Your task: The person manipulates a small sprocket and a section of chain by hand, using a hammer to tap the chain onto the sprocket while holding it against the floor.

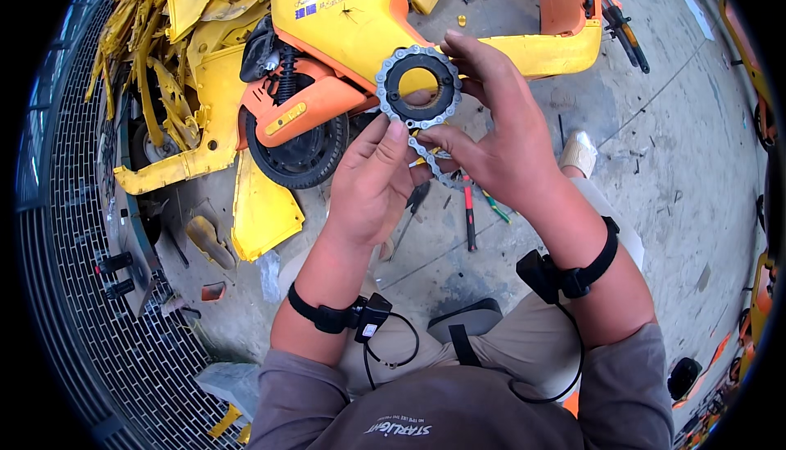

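Note:
Held up in front of the yellow-and-orange scooter (344,8) is a black ring (395,81) with a grey roller chain (426,155) wrapped round its rim. The loose end of the chain hangs below the ring, between my hands. At the ring's lower left, my left hand (372,184) is closed, its thumb pressing near where the chain leaves the loop; its other fingers are partly hidden. My right hand (503,135) curves round the right side, fingers at the upper edge and thumb at the lower edge. The yellow scooter panel shows through the ring's hole.
A heap of broken yellow panels (192,8) lies at the far left, beside a tiled wall (90,204). On the concrete floor are a red-handled tool (469,217), a loose yellow panel (262,212) and small scraps. More scooters line the right edge.

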The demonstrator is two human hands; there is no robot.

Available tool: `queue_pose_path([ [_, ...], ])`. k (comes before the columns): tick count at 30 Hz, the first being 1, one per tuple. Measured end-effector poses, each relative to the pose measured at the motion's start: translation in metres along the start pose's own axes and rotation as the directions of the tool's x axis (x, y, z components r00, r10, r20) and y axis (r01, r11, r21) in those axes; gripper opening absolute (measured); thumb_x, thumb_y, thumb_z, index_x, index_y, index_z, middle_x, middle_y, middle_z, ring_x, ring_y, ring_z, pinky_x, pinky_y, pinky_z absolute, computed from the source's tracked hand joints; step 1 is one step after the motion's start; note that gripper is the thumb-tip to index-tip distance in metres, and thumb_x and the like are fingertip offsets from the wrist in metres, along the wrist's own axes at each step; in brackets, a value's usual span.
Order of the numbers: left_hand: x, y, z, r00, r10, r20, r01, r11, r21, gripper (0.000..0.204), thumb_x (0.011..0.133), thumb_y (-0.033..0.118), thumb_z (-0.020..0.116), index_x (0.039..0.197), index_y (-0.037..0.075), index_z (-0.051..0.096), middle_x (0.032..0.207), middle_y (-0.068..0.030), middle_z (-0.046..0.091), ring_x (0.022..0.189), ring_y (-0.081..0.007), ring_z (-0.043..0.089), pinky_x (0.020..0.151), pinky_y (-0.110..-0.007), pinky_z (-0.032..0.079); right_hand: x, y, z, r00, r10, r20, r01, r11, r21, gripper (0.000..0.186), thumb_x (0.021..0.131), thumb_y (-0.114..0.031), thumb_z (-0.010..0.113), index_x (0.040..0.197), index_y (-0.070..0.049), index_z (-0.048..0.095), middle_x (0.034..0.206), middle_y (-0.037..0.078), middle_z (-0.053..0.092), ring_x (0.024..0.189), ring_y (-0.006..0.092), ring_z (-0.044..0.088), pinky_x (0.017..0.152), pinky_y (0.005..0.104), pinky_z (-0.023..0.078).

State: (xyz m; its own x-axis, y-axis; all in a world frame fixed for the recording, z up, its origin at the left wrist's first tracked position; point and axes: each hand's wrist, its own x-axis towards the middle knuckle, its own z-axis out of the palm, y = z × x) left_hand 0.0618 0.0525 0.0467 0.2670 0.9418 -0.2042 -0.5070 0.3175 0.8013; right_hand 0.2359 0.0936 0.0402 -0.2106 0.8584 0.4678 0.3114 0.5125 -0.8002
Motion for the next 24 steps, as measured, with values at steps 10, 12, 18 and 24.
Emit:
queue_pose_path([
  [10, 0.0006, 0.0018, 0.0014, 0.999, 0.007, 0.037, -0.005, 0.999, -0.052, 0.048, 0.111, 0.036, 0.036, 0.143, 0.001, 0.045, 0.13, -0.0121, 0.06, 0.117, -0.0233, 0.061, 0.098, -0.046, 0.052, -0.0013, -0.0005, 0.0024, 0.999, 0.042, -0.022, -0.042, 0.999, 0.022, 0.091, 0.073, -0.004, 0.087, 0.15, -0.007, 0.04, 0.139, 0.016, 0.055, 0.126, 0.0294, 0.06, 0.106, 0.041, 0.052],
  [12, 0.001, 0.0019, 0.0004, 0.999, -0.001, 0.053, 0.004, 0.999, -0.048, 0.049, 0.111, 0.036, 0.036, 0.143, 0.001, 0.045, 0.13, -0.0124, 0.06, 0.117, -0.0234, 0.061, 0.098, -0.046, 0.052, -0.0013, -0.001, 0.0021, 0.999, 0.048, -0.022, -0.048, 0.999, 0.018, 0.09, 0.073, -0.005, 0.087, 0.15, -0.007, 0.04, 0.139, 0.016, 0.055, 0.126, 0.0293, 0.06, 0.106, 0.041, 0.052],
  [18, 0.0014, 0.0008, -0.0028, 0.998, -0.001, 0.066, 0.003, 0.999, -0.04, 0.048, 0.111, 0.036, 0.037, 0.143, 0.001, 0.045, 0.128, -0.0121, 0.061, 0.116, -0.0225, 0.061, 0.097, -0.045, 0.052, -0.0008, -0.0011, 0.0019, 0.999, 0.042, -0.011, -0.042, 0.999, 0.024, 0.089, 0.074, -0.005, 0.087, 0.149, -0.006, 0.041, 0.139, 0.016, 0.055, 0.125, 0.0292, 0.06, 0.106, 0.0406, 0.052],
  [24, 0.0016, -0.0004, 0.0023, 0.995, -0.004, -0.096, 0.004, 1.0, -0.004, 0.042, 0.109, 0.032, 0.045, 0.139, 0.002, 0.05, 0.126, -0.0096, 0.063, 0.109, -0.0192, 0.065, 0.088, -0.04, 0.056, -0.003, -0.0013, 0.0031, 0.998, 0.052, 0.033, -0.053, 0.998, 0.021, 0.085, 0.074, -0.003, 0.085, 0.147, -0.006, 0.042, 0.14, 0.016, 0.055, 0.125, 0.0305, 0.06, 0.105, 0.0408, 0.052],
])
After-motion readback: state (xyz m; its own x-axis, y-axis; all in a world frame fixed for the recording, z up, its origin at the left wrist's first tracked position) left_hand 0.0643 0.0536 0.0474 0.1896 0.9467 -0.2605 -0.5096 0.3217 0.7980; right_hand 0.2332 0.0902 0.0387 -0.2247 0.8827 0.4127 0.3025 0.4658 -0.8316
